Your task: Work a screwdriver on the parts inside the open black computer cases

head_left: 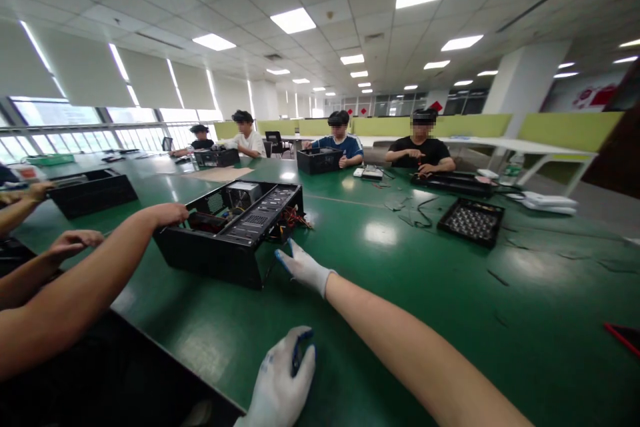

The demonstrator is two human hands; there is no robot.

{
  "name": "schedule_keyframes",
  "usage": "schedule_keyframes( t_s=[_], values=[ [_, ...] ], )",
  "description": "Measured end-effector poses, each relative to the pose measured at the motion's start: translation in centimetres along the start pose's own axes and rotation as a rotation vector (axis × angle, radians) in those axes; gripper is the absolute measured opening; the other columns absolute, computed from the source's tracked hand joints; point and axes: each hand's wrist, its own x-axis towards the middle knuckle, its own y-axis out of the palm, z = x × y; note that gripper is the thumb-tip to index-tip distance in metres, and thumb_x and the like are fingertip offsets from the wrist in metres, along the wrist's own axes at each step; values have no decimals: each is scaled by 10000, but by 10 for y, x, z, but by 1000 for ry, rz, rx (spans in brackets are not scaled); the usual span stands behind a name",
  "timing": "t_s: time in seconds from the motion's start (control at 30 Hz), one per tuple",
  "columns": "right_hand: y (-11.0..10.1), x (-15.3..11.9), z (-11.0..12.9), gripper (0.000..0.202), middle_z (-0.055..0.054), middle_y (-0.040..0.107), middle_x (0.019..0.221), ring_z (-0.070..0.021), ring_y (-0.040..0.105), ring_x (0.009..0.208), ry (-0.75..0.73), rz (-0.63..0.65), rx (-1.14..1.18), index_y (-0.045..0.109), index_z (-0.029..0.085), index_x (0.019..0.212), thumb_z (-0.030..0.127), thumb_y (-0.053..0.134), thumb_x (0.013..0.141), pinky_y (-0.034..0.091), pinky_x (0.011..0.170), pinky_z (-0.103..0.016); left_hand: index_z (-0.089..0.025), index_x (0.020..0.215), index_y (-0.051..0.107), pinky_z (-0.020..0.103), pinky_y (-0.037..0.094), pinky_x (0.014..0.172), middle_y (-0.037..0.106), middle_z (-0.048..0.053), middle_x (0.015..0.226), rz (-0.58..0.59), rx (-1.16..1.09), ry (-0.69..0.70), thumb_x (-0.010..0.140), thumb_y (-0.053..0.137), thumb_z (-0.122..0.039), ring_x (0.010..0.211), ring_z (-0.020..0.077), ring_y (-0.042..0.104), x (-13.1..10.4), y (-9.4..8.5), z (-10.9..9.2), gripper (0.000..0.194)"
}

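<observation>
A black computer case lies on its side on the green table, its upper side uncovered, with a silver power supply at the back. Loose coloured cables hang from its right end. My right hand, in a white glove with blue fingertips, reaches to that end with thumb and fingers apart; whether it touches the case is unclear. Lower down, my left hand, gloved alike, hovers over the table edge, fingers loosely curled and apart, holding nothing I can see. A co-worker's bare hand rests at the case's left rim.
Several people sit around the table with other cases, such as one black case across from me. To the right are a black tray of small parts, loose cables and a red-edged object.
</observation>
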Motion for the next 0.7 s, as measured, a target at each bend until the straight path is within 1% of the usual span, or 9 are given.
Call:
schedule_keyframes(
  t_s=[0.03, 0.1, 0.17, 0.2, 0.3, 0.37, 0.43, 0.57, 0.7],
  values=[
    [-1, -14, -9, 631, -155, 443, 1663, -370, 442, 1505, 28, 15, -22, 522, 220, 1546, 494, 680, 1000, 339, 1233, -645, -242, 1240, 756, 406, 671, 930, 823, 96, 1144, -3, 0, -4, 1006, 527, -498, 1034, 276, 804, -1, 1, 2, 415],
    [-7, -43, -25, 763, -199, 411, 1689, -370, 388, 1555, 83, 41, -64, 457, 168, 1606, 579, 650, 993, 277, 1287, -582, -241, 1245, 755, 416, 665, 948, 821, 102, 1152, -1, 3, -12, 1005, 532, -506, 1048, 283, 801, -2, 1, 4, 422],
    [-18, -71, -34, 843, -218, 432, 1678, -350, 404, 1556, 111, 61, -87, 415, 127, 1637, 656, 577, 1001, 274, 1304, -507, -242, 1259, 750, 416, 660, 958, 819, 104, 1160, 23, 5, -18, 1007, 537, -514, 1061, 285, 797, -3, 1, 5, 428],
    [-25, -84, -37, 857, -212, 452, 1669, -337, 425, 1546, 116, 64, -96, 410, 126, 1642, 683, 542, 1004, 281, 1303, -485, -246, 1264, 748, 415, 659, 959, 818, 103, 1162, 36, 7, -24, 1010, 536, -519, 1063, 284, 796, -3, 0, 5, 429],
    [-51, -124, -40, 864, -177, 499, 1647, -314, 468, 1519, 122, 73, -121, 453, 152, 1625, 740, 498, 993, 300, 1295, -471, -258, 1260, 748, 415, 659, 950, 816, 98, 1160, 61, 17, -50, 1023, 517, -527, 1071, 284, 792, -3, -3, 1, 427],
    [-69, -153, -38, 875, -177, 514, 1636, -319, 482, 1507, 144, 83, -141, 487, 146, 1606, 763, 486, 985, 316, 1287, -478, -259, 1253, 750, 409, 661, 934, 815, 100, 1155, 71, 16, -53, 1027, 506, -532, 1067, 285, 791, -2, -6, -2, 431],
    [-88, -184, -34, 866, -175, 533, 1621, -328, 501, 1489, 178, 93, -159, 512, 151, 1593, 767, 480, 985, 337, 1275, -494, -258, 1247, 750, 397, 664, 914, 816, 100, 1144, 87, 11, -48, 1030, 499, -541, 1056, 282, 793, -1, -8, -4, 436],
    [-119, -249, -31, 785, -127, 567, 1602, -320, 526, 1469, 250, 76, -252, 541, 221, 1584, 743, 469, 1003, 361, 1267, -493, -269, 1240, 748, 378, 671, 873, 819, 83, 1117, 93, 23, -51, 1034, 501, -554, 1024, 271, 799, -1, -10, -6, 430],
    [-140, -312, -46, 738, -81, 538, 1635, -324, 498, 1501, 351, 10, -354, 510, 291, 1613, 719, 467, 1013, 353, 1282, -506, -270, 1211, 757, 356, 682, 817, 829, 69, 1075, 56, 47, -15, 1021, 530, -547, 979, 264, 810, -2, -9, -10, 405]
  ],
)
